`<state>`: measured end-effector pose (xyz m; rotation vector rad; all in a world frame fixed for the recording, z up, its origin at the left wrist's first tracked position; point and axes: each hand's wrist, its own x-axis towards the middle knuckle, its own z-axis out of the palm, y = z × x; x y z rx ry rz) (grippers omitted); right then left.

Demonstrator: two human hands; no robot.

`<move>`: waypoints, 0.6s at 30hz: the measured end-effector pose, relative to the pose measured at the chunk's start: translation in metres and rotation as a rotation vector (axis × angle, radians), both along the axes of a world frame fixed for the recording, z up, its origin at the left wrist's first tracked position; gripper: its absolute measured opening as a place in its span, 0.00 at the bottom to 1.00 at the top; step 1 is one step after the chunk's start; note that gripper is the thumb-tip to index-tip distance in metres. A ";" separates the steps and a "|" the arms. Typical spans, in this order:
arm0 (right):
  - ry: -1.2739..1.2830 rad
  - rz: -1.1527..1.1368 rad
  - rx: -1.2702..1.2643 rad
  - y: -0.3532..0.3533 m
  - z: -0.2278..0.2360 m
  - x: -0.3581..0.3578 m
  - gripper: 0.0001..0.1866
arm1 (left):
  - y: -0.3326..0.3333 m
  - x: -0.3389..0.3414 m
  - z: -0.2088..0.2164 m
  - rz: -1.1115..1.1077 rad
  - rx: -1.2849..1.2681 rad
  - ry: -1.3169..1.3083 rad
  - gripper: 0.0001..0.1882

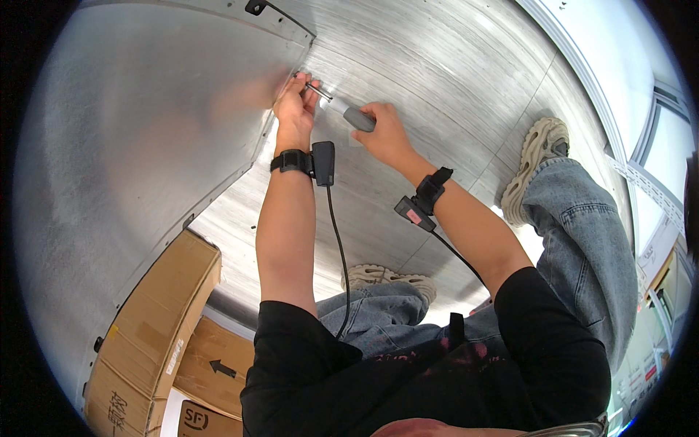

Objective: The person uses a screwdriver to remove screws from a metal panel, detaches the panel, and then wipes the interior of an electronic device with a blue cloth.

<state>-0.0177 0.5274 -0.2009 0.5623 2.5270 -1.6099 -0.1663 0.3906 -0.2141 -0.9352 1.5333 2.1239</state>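
Observation:
My right hand is closed round the grey handle of a screwdriver. The screwdriver's metal shaft points up and left, its tip reaching the fingers of my left hand. Those fingers are curled together at the edge of a large silvery metal panel, near its far corner. Whatever they pinch there, such as a small fastener, is hidden behind the fingers. Black straps with small cabled boxes sit on both my wrists.
Grey wood-look flooring lies under my hands. Cardboard boxes stand at the lower left against the panel. My shoe and bent knee are on the right, beside a white cabinet-like structure. A tiny dark piece lies on the floor.

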 end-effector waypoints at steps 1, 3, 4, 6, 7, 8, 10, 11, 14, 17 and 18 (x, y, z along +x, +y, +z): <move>0.008 -0.007 0.001 0.001 0.004 -0.001 0.30 | 0.000 0.000 -0.002 0.011 0.010 -0.009 0.08; -0.275 -0.016 -0.418 0.008 0.027 -0.010 0.27 | -0.002 -0.001 -0.005 0.031 0.028 -0.028 0.08; -0.414 -0.022 -0.627 0.010 0.034 -0.013 0.26 | -0.003 -0.001 -0.007 0.025 0.031 -0.021 0.08; -0.455 0.016 -0.689 0.011 0.031 -0.016 0.25 | -0.005 0.000 -0.011 0.012 0.037 -0.006 0.08; -0.475 0.031 -0.720 0.011 0.029 -0.017 0.25 | -0.003 0.000 -0.009 0.003 0.055 -0.007 0.08; -0.381 0.052 -0.575 0.010 0.021 -0.014 0.26 | -0.002 -0.001 -0.006 -0.006 0.071 -0.007 0.08; -0.194 0.096 -0.287 0.003 0.003 -0.008 0.27 | -0.003 0.000 -0.004 -0.038 0.090 -0.003 0.08; -0.102 0.104 -0.128 0.000 -0.003 -0.006 0.28 | -0.004 0.000 -0.004 -0.060 0.092 0.000 0.07; 0.114 0.107 0.206 -0.004 -0.016 -0.003 0.29 | -0.005 0.000 -0.006 -0.073 0.053 0.005 0.07; -0.018 0.088 0.027 0.000 -0.004 -0.008 0.28 | -0.006 0.000 -0.009 -0.047 0.032 -0.019 0.06; -0.214 0.089 -0.186 0.005 0.014 -0.012 0.28 | -0.007 -0.001 -0.009 -0.034 0.033 -0.032 0.06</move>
